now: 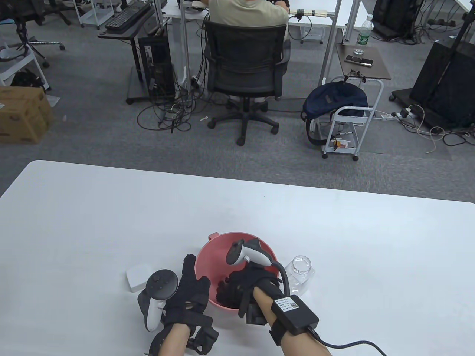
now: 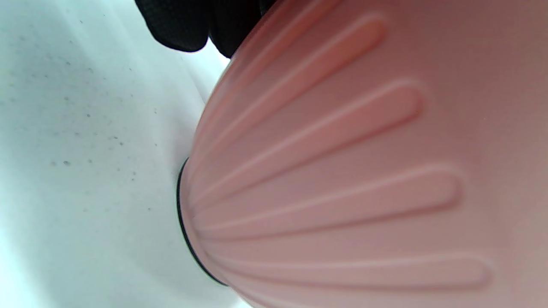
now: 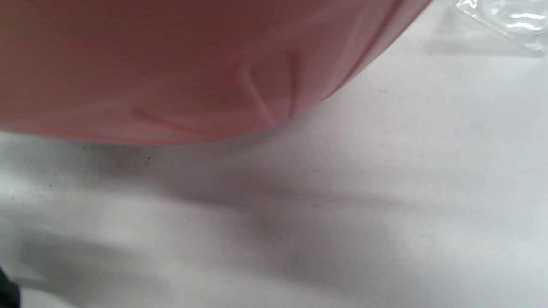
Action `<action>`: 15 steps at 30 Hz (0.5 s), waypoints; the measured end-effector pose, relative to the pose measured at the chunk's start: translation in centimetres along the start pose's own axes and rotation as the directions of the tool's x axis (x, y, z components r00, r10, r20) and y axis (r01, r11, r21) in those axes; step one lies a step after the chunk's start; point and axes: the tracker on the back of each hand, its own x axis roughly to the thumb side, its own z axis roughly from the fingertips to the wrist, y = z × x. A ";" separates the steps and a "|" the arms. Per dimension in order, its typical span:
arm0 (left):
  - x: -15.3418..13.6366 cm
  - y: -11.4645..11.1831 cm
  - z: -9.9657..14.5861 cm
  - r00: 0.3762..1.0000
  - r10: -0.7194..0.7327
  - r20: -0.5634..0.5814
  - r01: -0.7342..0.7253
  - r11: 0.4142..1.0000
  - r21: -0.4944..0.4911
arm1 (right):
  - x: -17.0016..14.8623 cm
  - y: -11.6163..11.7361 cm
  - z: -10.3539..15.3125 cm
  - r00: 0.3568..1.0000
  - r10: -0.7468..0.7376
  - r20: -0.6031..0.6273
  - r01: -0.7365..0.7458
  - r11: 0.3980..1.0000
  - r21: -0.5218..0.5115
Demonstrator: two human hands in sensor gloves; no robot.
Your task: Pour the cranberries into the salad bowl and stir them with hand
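A pink ribbed salad bowl (image 1: 222, 241) stands on the white table near its front edge. My left hand (image 1: 191, 282) lies flat against the bowl's left outer wall, fingers straight. In the left wrist view the bowl (image 2: 364, 171) fills the frame, with black fingertips (image 2: 184, 25) at its upper edge. My right hand (image 1: 232, 287) reaches down inside the bowl, its fingers spread low in the basin and holding nothing that shows. The hand hides the cranberries. The right wrist view looks at the bowl (image 3: 171, 64) from outside.
An open, empty clear jar (image 1: 301, 272) stands just right of the bowl, and a corner of the jar (image 3: 509, 21) shows in the right wrist view. A small white square lid (image 1: 138, 278) lies left of my left hand. Beyond the table (image 1: 111, 222) a person sits in an office chair (image 1: 243, 74).
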 end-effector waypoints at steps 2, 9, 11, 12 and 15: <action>0.0 0.0 0.0 1.000 0.000 0.000 0.000 1.000 0.000 | 0.0 0.0 -0.1 1.000 -0.003 0.007 0.003 1.000 -0.003; 0.0 0.0 0.0 1.000 0.000 -0.002 0.000 1.000 0.000 | 0.0 0.0 -0.3 0.999 0.016 0.030 -0.016 1.000 -0.007; 0.0 0.0 0.0 1.000 0.000 -0.001 0.000 1.000 -0.001 | 0.1 0.1 -0.3 0.999 0.040 0.032 -0.040 0.999 -0.008; 0.0 0.0 0.0 1.000 -0.001 -0.001 0.001 1.000 -0.001 | 0.1 0.2 -0.3 0.998 0.049 0.032 -0.049 0.999 -0.008; 0.0 0.0 0.0 1.000 -0.003 0.001 0.003 1.000 0.000 | 0.1 0.3 -0.2 0.997 0.061 0.038 -0.061 0.998 -0.012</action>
